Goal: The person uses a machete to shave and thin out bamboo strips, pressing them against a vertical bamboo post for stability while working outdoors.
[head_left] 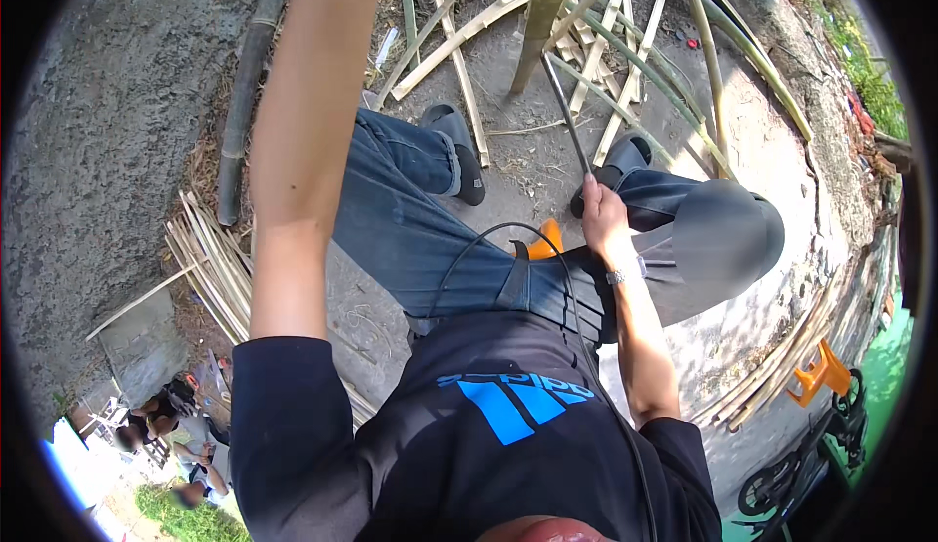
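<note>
Ground [523, 175], grey and dusty, is spreading beneath a seated person in a dark shirt [420, 454] and jeans [410, 215]. Rough grey surface [117, 112] is filling the left side. Left arm [303, 141] is running past the upper edge — left hand lying out of view, so I cannot tell its grip. Pale split strips [464, 48] are lying criss-cross ahead of the feet, some greenish ones among them. Thick pole [543, 19] is slanting down from the upper edge, its lower end showing between the feet. Darker pole [244, 102] is lying off to the left, a strip bundle [210, 259] sitting near its lower end. Dark rod [567, 112] is pointing from the right foot toward the thick pole; whether they are touching, I cannot tell. Right hand [603, 215] is curling closed around the rod's near end — one finger stretching along it. Orange piece [547, 239] is showing between the thighs.
</note>
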